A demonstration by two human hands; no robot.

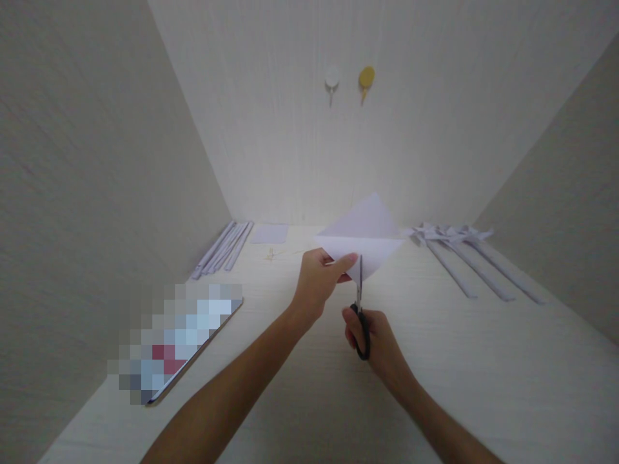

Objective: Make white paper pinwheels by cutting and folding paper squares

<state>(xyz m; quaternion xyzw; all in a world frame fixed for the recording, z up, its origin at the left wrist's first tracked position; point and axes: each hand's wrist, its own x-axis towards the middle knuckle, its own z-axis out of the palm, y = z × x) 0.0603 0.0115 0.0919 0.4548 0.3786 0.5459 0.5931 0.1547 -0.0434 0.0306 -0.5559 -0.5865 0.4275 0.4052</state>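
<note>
My left hand [319, 283] pinches the near left part of a folded white paper sheet [370, 235], holding it up above the pale tabletop [435, 361]. My right hand [374, 341] is closed through the black handles of a pair of scissors [360, 309]. The scissor blades point up and away from me and meet the paper's lower corner. Both forearms reach in from the bottom of the view.
Several rolled paper sticks [225, 248] lie at the back left beside a small flat paper piece [271, 233]. Paper pinwheels on sticks [459, 251] lie at the back right. A tablet with a blurred screen [181, 338] rests at the left. Two hooks [348, 78] hang on the back wall.
</note>
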